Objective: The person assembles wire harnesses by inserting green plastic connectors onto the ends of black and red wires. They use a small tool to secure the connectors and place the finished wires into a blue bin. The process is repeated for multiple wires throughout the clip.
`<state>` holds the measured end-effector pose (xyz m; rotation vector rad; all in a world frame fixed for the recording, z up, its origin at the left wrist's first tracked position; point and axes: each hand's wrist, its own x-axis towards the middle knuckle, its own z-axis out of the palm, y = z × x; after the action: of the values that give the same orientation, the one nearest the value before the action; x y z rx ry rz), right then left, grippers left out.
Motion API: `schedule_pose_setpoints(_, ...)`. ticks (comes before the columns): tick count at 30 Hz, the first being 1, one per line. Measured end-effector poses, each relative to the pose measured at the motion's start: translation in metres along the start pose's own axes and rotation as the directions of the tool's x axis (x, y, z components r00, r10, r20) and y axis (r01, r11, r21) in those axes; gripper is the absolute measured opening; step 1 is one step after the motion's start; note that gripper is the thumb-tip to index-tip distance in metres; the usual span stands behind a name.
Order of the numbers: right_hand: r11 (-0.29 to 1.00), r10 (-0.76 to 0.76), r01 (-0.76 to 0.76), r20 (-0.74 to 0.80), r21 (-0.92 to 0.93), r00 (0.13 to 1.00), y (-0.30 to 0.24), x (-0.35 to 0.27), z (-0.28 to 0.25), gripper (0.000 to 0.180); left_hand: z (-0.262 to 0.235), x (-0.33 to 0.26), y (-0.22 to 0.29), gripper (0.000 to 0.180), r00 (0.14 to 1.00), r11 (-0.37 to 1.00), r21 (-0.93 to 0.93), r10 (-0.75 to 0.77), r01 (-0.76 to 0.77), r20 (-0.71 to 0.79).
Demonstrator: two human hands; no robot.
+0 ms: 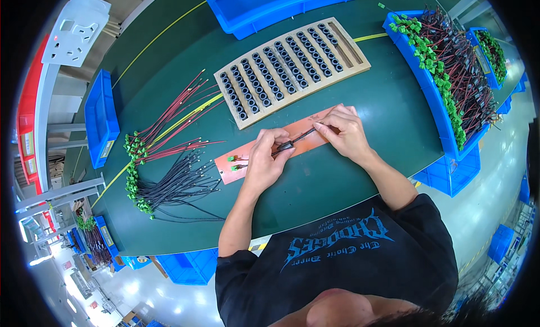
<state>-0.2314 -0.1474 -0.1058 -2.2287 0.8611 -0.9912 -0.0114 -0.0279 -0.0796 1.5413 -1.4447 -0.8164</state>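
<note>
A small black cylindrical sleeve (286, 146) is pinched between the thumb and fingers of my left hand (266, 161). Dark cable (305, 134) runs from it to my right hand (344, 132), whose thumb and fingertips are closed on the cable's far end. Both hands are over a flat copper-coloured board (226, 174) on the table. Near the board's left end, two green connectors (235, 163) stick out beside my left hand, their leads passing under it. How the cable passes through the sleeve is hidden by my fingers.
Beyond the board, a wooden tray (243, 124) holds rows of black sleeves. To the left lie red wires (180, 105) and black wires (174, 181) with green connectors. Blue bins stand around the green table (315, 203); the right one (405, 57) is full of wired parts.
</note>
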Motion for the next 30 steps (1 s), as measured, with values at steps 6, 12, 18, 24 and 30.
schedule_pose_setpoints(6, 0.997, 0.08, -0.08, -0.006, 0.025, 0.997, -0.003, 0.003, -0.007, 0.014, -0.001, -0.002, 0.001, 0.038, 0.999, 0.999, -0.014, -0.042, 0.042, -0.006)
schedule_pose_setpoints(12, 0.993, 0.115, -0.114, -0.032, 0.029, 0.993, 0.002, 0.003, -0.011, 0.016, 0.001, 0.0, 0.004, 0.042, 0.989, 0.99, -0.011, -0.138, 0.137, -0.051)
schedule_pose_setpoints(18, 0.984, 0.17, -0.17, -0.002, 0.052, 0.985, 0.004, 0.003, -0.012, 0.02, -0.012, -0.002, 0.021, 0.044, 0.981, 0.943, 0.317, 0.145, -0.098, -0.128)
schedule_pose_setpoints(24, 0.987, 0.154, -0.154, 0.001, 0.051, 0.988, 0.006, 0.002, -0.011, 0.021, -0.039, -0.032, 0.021, 0.025, 0.981, 0.753, 0.652, 0.181, -0.089, -0.074)
schedule_pose_setpoints(30, 0.989, 0.141, -0.141, -0.002, 0.049, 0.99, 0.006, 0.002, -0.01, 0.021, -0.038, -0.039, 0.023, 0.02, 0.984, 0.749, 0.656, 0.168, -0.095, -0.05)
